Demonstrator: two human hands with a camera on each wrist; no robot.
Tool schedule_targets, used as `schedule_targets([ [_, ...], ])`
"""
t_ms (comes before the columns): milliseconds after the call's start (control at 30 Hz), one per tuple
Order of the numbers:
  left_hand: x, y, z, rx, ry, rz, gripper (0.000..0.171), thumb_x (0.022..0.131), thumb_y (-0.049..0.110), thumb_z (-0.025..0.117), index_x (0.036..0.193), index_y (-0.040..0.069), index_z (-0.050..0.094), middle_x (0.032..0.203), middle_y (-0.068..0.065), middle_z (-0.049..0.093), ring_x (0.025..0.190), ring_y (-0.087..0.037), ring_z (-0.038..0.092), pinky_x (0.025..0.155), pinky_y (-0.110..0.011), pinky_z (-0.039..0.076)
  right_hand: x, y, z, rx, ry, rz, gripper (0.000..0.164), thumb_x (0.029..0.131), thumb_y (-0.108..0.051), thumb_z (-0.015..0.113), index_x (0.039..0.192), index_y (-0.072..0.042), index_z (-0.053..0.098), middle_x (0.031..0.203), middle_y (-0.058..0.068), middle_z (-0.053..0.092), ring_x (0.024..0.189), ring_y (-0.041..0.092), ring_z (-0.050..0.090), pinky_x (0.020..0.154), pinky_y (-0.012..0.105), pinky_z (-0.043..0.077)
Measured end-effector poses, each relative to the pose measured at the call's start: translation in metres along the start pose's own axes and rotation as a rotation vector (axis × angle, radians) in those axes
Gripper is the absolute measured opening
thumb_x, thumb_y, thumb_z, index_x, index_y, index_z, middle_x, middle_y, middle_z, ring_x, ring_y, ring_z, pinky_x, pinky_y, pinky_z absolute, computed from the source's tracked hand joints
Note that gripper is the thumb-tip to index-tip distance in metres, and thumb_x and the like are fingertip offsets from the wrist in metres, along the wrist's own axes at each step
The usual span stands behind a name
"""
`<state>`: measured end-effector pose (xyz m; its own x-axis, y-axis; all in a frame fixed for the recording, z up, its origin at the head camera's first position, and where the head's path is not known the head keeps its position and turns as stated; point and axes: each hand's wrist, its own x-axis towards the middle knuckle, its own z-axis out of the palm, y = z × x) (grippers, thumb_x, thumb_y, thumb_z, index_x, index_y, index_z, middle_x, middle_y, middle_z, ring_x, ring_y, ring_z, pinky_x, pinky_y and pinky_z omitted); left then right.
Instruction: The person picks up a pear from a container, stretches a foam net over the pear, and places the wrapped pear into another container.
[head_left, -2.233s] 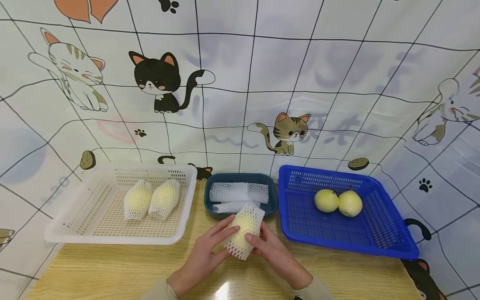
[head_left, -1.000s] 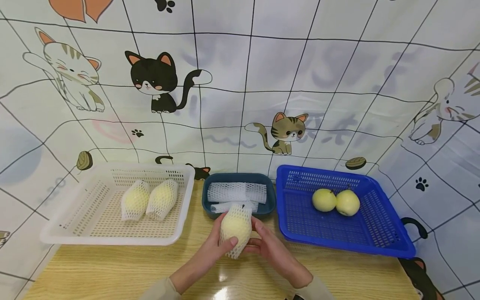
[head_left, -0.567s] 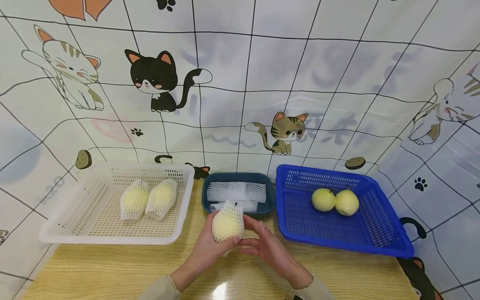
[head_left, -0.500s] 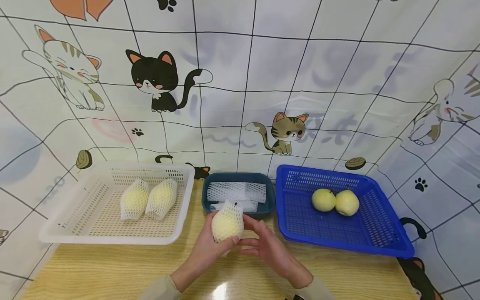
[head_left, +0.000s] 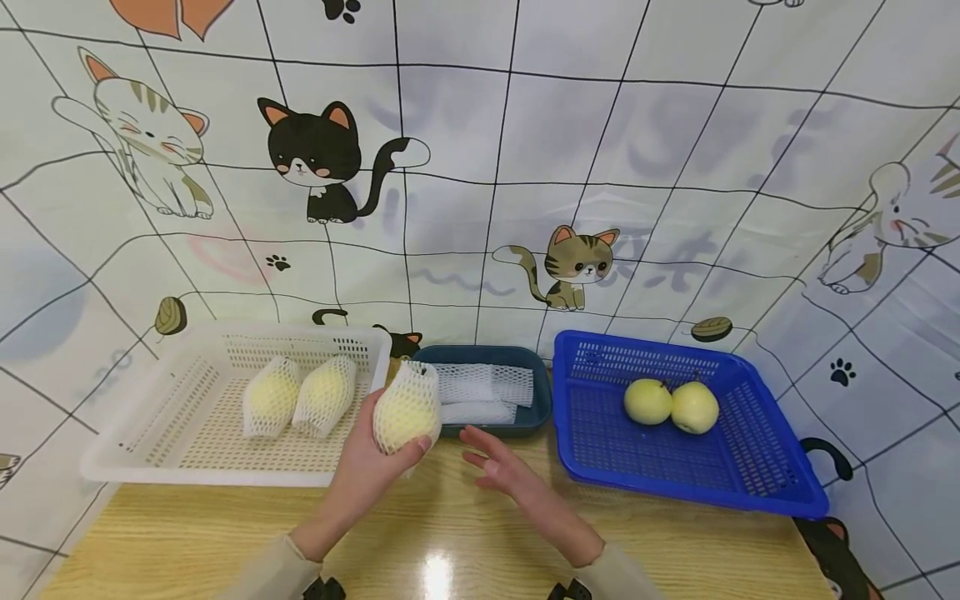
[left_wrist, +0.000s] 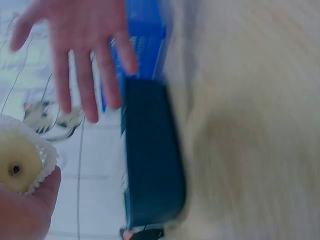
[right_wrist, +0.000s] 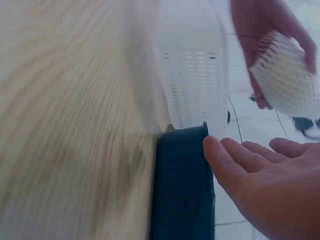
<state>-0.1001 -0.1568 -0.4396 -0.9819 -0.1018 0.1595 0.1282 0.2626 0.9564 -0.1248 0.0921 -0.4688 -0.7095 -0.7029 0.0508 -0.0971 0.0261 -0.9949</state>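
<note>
My left hand (head_left: 366, 454) grips a pale yellow pear (head_left: 405, 412) in a white foam net sleeve, above the gap between the white basket (head_left: 225, 477) and the teal tray (head_left: 491, 429). In the left wrist view, the fruit's end (left_wrist: 17, 165) with its dark calyx shows in the sleeve's opening. My right hand (head_left: 504, 468) is apart from the pear, its fingers extended and holding nothing, just in front of the tray. Foam net sleeves (head_left: 487, 385) lie in the tray. Two sleeved pears (head_left: 326, 396) rest in the white basket.
On the right stands a blue basket (head_left: 637, 479) with two bare pears (head_left: 694, 407) side by side. The wooden table (head_left: 480, 550) runs along the front. A cat-patterned sheet (head_left: 465, 167) hangs behind the containers.
The sleeved pear was held between both hands; my right hand has let go of it. My left hand has carried it left and up, towards the white basket.
</note>
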Motion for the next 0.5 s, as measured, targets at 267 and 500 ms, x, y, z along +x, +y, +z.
schedule_targets([
  [267,0.010,0.009,-0.047,0.160,0.023,-0.059,0.082,0.089,0.030,0.079,0.155,0.010,0.035,0.131,-0.018,0.057,0.109,-0.032,0.060,0.084,-0.039,0.053,0.018,-0.007,0.024,-0.510,0.000,0.001,0.078,0.100,-0.047,0.060,0.166,-0.027,0.023,0.169,-0.006,0.025,0.152,0.022,0.030,0.119,0.054,0.032],
  [500,0.016,0.013,-0.089,0.284,0.045,-0.107,0.089,0.092,0.038,0.075,0.158,0.005,0.026,0.135,-0.022,0.052,0.114,-0.036,0.057,0.082,-0.038,0.050,0.045,-0.017,0.047,-0.925,-0.112,-0.226,0.079,0.097,-0.046,0.064,0.163,-0.016,0.033,0.170,0.003,0.025,0.153,0.026,0.030,0.117,0.046,0.037],
])
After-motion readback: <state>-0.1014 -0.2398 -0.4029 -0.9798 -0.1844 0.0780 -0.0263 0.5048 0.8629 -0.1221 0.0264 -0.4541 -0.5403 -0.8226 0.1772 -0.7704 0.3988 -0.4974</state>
